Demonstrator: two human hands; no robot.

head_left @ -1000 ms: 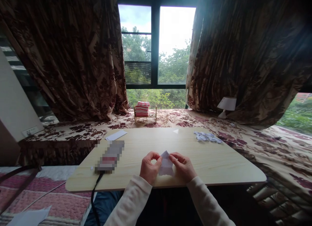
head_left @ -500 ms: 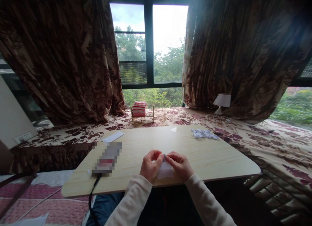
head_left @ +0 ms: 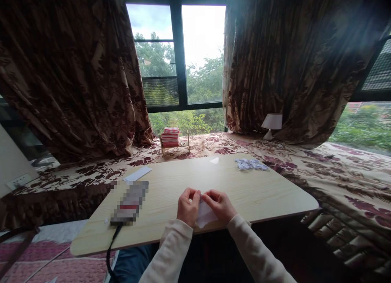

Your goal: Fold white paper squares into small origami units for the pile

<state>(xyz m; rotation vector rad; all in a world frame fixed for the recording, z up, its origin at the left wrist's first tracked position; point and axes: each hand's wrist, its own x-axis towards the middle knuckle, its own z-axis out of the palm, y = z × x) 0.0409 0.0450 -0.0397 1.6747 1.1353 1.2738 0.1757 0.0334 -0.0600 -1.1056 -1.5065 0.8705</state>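
Near the front edge of the light wooden table [head_left: 171,193], both hands meet over a small sheet of white paper [head_left: 205,215]. My left hand [head_left: 188,205] pinches the paper's top edge between thumb and fingers. Close beside it, my right hand [head_left: 219,204] pinches the same edge, fingertips almost touching the left ones. The lower part of the sheet hangs between the hands toward the table's edge; its top is hidden by the fingers.
A pile of white paper pieces [head_left: 250,164] lies at the table's back right. On the left are a folded white paper strip [head_left: 138,173] and a blurred-out device [head_left: 130,203] with a black cable [head_left: 110,250]. A lamp [head_left: 271,124] and a small rack of striped cloths [head_left: 170,137] stand behind.
The view has turned slightly to the right. The hands' fingertips have come closer together at the top of the paper, and both still hold it.
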